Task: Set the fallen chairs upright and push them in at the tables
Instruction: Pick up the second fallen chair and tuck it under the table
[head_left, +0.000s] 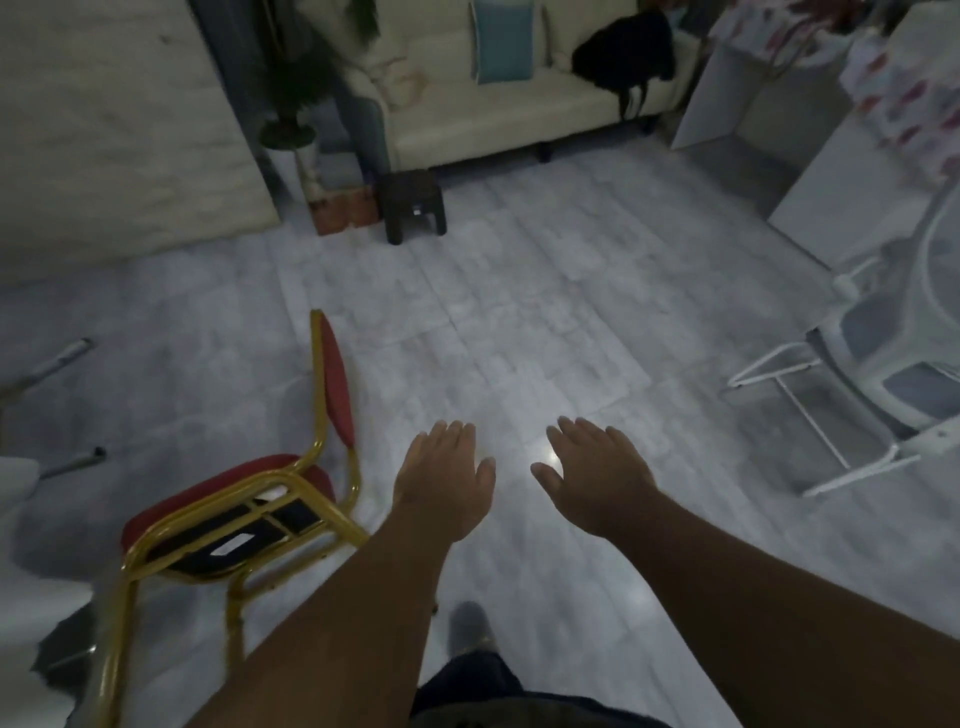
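A red-cushioned chair with a gold metal frame (234, 519) lies tipped over on the grey floor at lower left, its seat underside facing me and its backrest (336, 379) resting on the floor. At the right edge lies a white-framed chair (852, 374), also fallen on the floor. My left hand (444, 480) hovers palm down just right of the red chair, touching nothing. Beside it my right hand (597, 475) is spread flat too, holding nothing. Both are over bare floor between the two chairs.
White tables (852, 171) stand at the right, one with a patterned cloth. A cream sofa (498, 104) with a blue cushion and black bag lines the back wall. A small dark stool (413, 205) and potted plant (291, 130) stand in front. Grey chair legs (67, 358) poke in at left.
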